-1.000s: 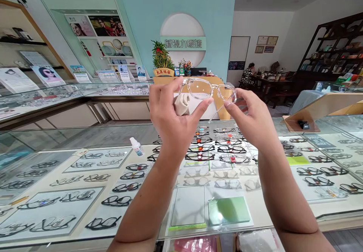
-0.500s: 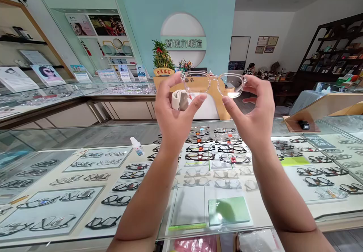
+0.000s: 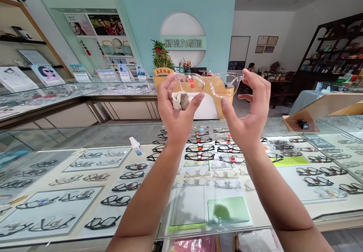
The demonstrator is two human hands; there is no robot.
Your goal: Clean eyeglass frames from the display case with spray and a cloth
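A pair of clear-framed glasses (image 3: 208, 79) is held up in front of me, above the glass counter. My left hand (image 3: 178, 108) grips its left side between thumb and fingers. A folded beige and grey cloth (image 3: 180, 101) is tucked in the palm of that same hand. On the right, my right hand (image 3: 249, 108) pinches the other end of the frame, index finger at the top corner and thumb at the lower rim. A small red tag (image 3: 191, 83) shows at the left lens.
Rows of glasses (image 3: 200, 147) lie in the glass display counter (image 3: 141, 233) below. A white bottle (image 3: 136, 146) stands left of my left arm. A wooden stand (image 3: 314, 112) is at the right. A person (image 3: 251, 68) sits far back.
The glasses have shifted slightly left and tilted, and the red tag now shows more fully. My right hand has moved a little left, closer to my left hand.
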